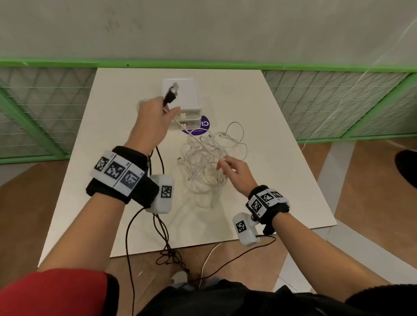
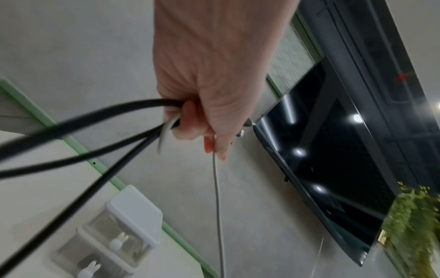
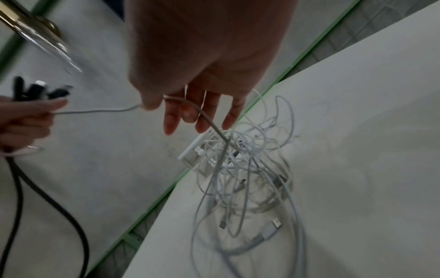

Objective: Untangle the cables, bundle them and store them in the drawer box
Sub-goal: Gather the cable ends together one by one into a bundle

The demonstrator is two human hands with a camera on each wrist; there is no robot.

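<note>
From the head view, the left hand (image 1: 152, 119) is raised above the white desk (image 1: 261, 121), its fingers curled tight round several black cables (image 1: 163, 235). Their dark plugs (image 1: 171, 93) stick up out of the fist, and the rest hangs down past the wrist and over the near edge of the desk. The same hand also pinches a thin white cable (image 1: 197, 140), which runs taut and slanting down to the right hand (image 1: 235, 173). That hand hovers just over a tangle of white cables (image 1: 208, 167) lying in the middle of the desk, and pinches the white cable between thumb and forefinger while the other fingers spread loosely. The drawer box (image 1: 187, 103), white with clear drawers, stands at the far side of the desk, beyond the tangle and partly behind the left hand.

The left wrist view shows the left hand (image 2: 209, 90) closed on the black cables (image 2: 78, 156), which fan out blurred to the left, with the white cable (image 2: 218, 203) dropping straight from the fingertips. The drawer box (image 2: 133, 212) sits below, with small rabbit-shaped knobs on its drawers.

In the right wrist view the right hand (image 3: 200, 79) holds the white cable (image 3: 95, 112) at the thumb, the remaining fingers straight and apart. The cable bends there and runs down into the tangle of white cables (image 3: 247, 176) on the desk (image 3: 357, 150).
</note>
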